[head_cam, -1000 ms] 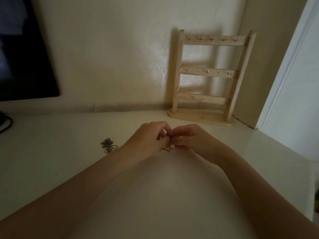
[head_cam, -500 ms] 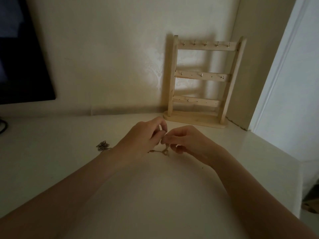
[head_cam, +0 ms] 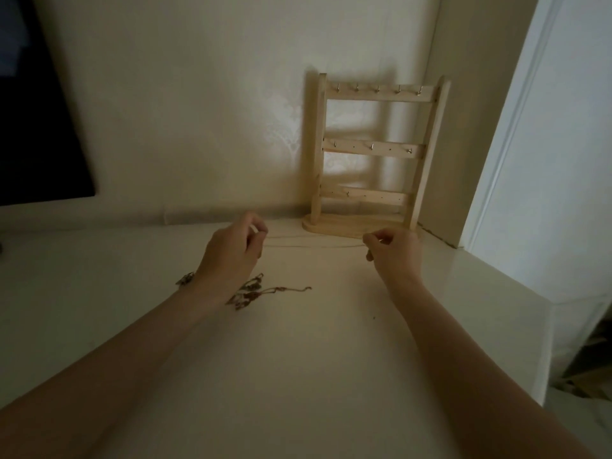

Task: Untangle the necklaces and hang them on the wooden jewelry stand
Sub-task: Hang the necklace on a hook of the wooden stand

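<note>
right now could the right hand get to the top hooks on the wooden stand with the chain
Probably yes. The right hand is just in front of the wooden stand, with nothing between them, and the top hooks are bare. But the left hand pinches the chain's other end, which may hold it back.

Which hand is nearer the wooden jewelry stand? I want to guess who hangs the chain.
Right. The right hand is just in front of the wooden jewelry stand; the left hand is off to its left.

pale tabletop point(head_cam: 298, 376), wooden stand point(head_cam: 371, 154), seemingly tangled chains point(head_cam: 251, 293)
</note>
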The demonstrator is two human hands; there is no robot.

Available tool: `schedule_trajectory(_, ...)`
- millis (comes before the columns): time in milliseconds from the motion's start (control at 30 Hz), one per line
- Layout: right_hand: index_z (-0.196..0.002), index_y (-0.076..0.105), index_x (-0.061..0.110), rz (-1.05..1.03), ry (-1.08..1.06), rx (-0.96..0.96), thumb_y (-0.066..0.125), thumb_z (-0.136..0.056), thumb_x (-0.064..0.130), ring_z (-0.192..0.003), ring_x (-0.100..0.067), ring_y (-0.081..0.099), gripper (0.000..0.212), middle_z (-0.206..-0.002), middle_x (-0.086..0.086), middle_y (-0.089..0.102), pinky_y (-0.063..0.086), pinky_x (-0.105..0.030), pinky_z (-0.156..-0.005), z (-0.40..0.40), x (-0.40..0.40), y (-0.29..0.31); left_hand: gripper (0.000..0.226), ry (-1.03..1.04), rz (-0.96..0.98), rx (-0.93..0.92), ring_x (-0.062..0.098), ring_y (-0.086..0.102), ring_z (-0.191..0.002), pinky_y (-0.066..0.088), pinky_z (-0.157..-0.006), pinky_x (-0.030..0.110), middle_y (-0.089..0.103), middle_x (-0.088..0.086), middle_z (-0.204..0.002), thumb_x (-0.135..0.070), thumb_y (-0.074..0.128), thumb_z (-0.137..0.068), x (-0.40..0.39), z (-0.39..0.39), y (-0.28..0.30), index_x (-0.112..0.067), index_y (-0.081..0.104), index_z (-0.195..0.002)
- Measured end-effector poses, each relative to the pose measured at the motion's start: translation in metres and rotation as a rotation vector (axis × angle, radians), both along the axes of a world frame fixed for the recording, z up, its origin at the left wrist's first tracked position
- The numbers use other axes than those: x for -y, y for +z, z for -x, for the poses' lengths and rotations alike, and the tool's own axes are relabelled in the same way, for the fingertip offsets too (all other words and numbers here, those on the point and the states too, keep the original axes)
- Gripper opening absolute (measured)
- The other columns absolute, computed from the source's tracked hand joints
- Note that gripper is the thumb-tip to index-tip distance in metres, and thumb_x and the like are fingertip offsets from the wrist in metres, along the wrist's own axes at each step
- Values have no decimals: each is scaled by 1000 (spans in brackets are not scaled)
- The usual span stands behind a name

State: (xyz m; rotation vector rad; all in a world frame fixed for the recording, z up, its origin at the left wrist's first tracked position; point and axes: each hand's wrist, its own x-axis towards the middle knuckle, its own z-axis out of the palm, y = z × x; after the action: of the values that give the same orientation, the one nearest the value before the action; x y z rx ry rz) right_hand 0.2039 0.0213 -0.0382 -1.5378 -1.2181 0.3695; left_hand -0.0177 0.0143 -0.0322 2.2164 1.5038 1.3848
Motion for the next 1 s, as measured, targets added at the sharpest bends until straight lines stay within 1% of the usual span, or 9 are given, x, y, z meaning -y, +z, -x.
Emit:
schedule_trajectory(67, -86, 69, 3, -35, -22, -138, 59, -88, 13, -54, -8, 50, 15, -61, -1, 59, 37, -21, -53, -1, -2, 0, 9, 4, 10, -32, 13, 48, -53, 39, -58, 30, 55, 0, -62, -11, 47, -94, 0, -1, -3, -18, 49, -88)
schedule_trajectory(167, -88, 69, 6, -68, -92, -155, 60, -88, 16, -66, -12, 55, 14, -76, -4, 64, 37, -20, -54, -6, -4, -1, 9, 5, -24, -82, 12, 48, -53, 36, -55, 23, 55, 1, -62, -12, 46, -94, 2, -4, -3, -18, 48, -88)
schedule_trajectory(233, -89, 68, 7, -63, -109, -175, 61, -88, 19, -71, -15, 57, 15, -81, -5, 65, 41, -24, -60, -9, -7, -3, 7, 13, -36, -115, 15, 50, -55, 37, -55, 26, 57, 4, -63, -14, 45, -95, 4, -7, -4, -17, 49, -89)
schedule_trajectory(367, -79, 62, 7, -10, -30, -96, 54, -92, 22, -59, -12, 50, 21, -69, -2, 58, 40, -27, -59, -9, -14, -7, 7, -8, 66, -106, 15, 49, -57, 40, -56, 30, 54, -1, -65, -14, 44, -95, 2, -19, -10, -16, 48, -90)
schedule_trajectory(467, -75, 64, 3, 10, 41, 63, 44, -96, 19, -61, -16, 52, 33, -66, -2, 58, 39, -27, -59, -2, -28, -1, 7, -41, 169, -45, 14, 48, -57, 36, -53, 26, 57, 4, -69, -14, 43, -95, -9, -36, -12, -15, 49, -91)
schedule_trajectory(567, -89, 67, 0, 22, 108, 330, 37, -99, 19, -86, -25, 59, 38, -90, -11, 65, 45, -33, -75, 8, -53, 8, 7, -77, 271, 76, 10, 47, -58, 34, -50, 21, 58, 2, -73, -16, 45, -95, -26, -58, -11, -16, 50, -90)
schedule_trajectory(667, -95, 66, 0, -45, 119, 579, 34, -99, 19, -113, -34, 49, 37, -117, -18, 58, 39, -42, -97, 11, -80, 16, 8, -109, 342, 200, 8, 48, -58, 35, -52, 19, 56, -2, -68, -16, 45, -94, -43, -72, -8, -18, 50, -88)
schedule_trajectory(833, -100, 59, -2, -126, 26, 723, 31, -99, 11, -101, -33, 54, 31, -103, -18, 61, 38, -35, -83, 9, -119, 42, 7, -118, 360, 260, 7, 47, -57, 33, -49, 14, 55, -4, -66, -17, 46, -95, -65, -77, -1, -16, 50, -89)
schedule_trajectory(1000, -116, 53, 8, 81, -14, 1000, 28, -100, 20, -112, -33, 52, 32, -115, -15, 60, 33, -41, -99, 13, -152, 37, 13, -108, 358, 321, 9, 48, -57, 40, -56, 24, 54, -4, -65, -16, 48, -93, -88, -78, 6, -20, 49, -81)
